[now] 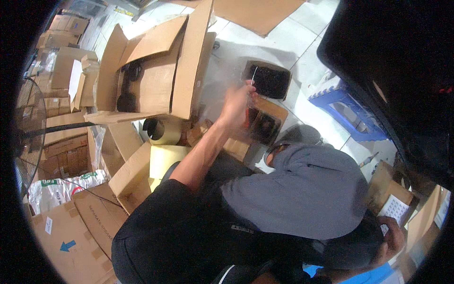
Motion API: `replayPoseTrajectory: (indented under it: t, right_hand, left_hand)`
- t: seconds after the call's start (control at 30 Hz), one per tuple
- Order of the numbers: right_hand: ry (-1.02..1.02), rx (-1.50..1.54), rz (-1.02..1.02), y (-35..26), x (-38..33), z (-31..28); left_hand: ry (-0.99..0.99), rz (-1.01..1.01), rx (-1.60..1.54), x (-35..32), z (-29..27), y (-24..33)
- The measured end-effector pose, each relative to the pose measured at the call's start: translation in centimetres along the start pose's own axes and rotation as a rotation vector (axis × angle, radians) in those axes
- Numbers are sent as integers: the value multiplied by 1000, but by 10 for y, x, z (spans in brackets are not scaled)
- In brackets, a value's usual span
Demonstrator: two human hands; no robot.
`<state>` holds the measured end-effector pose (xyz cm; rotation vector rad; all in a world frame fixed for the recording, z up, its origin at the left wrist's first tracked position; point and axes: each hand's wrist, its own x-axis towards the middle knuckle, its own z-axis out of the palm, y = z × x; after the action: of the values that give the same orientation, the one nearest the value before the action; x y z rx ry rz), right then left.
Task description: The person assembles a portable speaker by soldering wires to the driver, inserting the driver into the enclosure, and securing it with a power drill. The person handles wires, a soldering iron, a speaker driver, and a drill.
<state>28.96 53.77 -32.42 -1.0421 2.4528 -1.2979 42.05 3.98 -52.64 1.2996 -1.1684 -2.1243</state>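
Right hand (pixel 391 239) low by a small carton (pixel 395 201), grip unclear; left hand (pixel 235 106) blurred, closed on clear plastic wrap (pixel 222 66) beside the big open carton (pixel 151 71) holding dark round parts (pixel 128 87); black trays (pixel 268 80) beyond on floor.

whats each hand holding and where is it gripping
The left hand grips the near edge of a clear plastic bag, blurred by motion. The right hand holds a small white sheet by its lower edge.
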Motion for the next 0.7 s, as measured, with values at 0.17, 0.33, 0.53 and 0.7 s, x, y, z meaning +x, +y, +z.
replayPoseTrajectory:
  t: [0.17,0.33,0.53,0.7]
  right_hand:
    - [161,143,39,-10,2,23]
    - [134,21,86,-21,3,22]
    - [60,19,126,-22,5,16]
    - [114,2,90,-16,0,16]
  left_hand:
    - [-13,34,129,24,-29,-26]
    - [-22,112,417,26,-23,-40]
    - [-15,67,489,32,-18,-48]
    - [-35,56,565,33,-21,-57]
